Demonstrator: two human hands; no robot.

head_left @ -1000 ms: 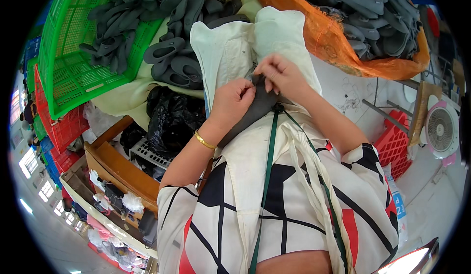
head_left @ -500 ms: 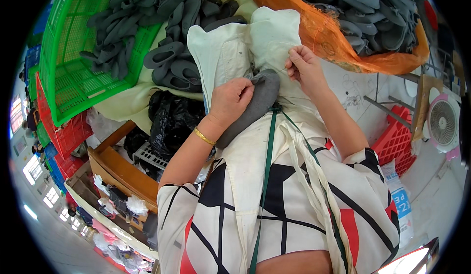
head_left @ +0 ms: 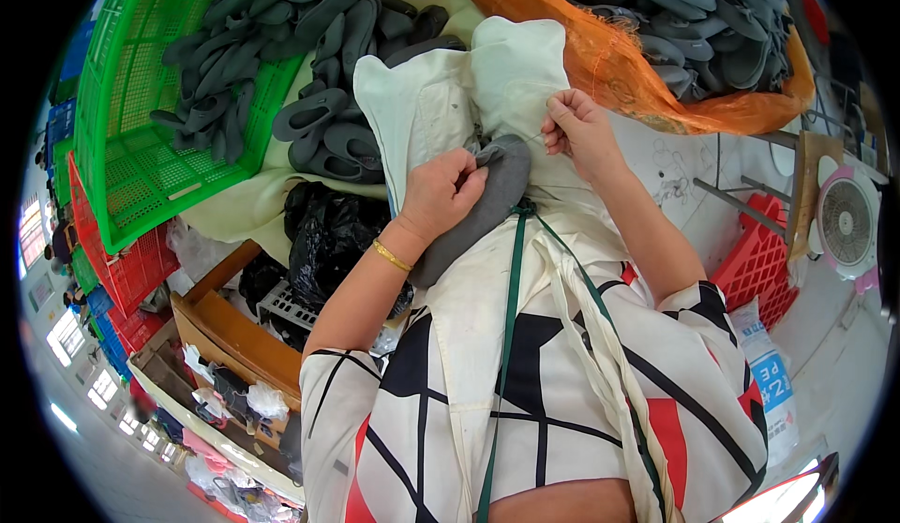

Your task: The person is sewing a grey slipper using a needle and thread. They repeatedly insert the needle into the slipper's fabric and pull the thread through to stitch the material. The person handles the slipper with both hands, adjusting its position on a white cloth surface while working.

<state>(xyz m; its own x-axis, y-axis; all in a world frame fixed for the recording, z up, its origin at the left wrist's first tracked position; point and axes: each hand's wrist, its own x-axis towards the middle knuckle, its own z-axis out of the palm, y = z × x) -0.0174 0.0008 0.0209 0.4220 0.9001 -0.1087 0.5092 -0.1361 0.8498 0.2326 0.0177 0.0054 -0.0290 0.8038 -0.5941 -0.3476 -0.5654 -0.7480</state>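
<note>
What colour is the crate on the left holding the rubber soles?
Bright green crate, seen in the head view.

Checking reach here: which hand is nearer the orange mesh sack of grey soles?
Right. The right hand pinches just below the orange mesh sack; the left hand holds the grey sole, farther left.

A: Lighting? 
B: Bright, even daylight, soft shadows, no harsh glare.
A: Sharpness? 
B: Centre crisp; heavy fisheye bend twd rim, black corners, bottom-left edge blurry w/ blown-out spots
</note>
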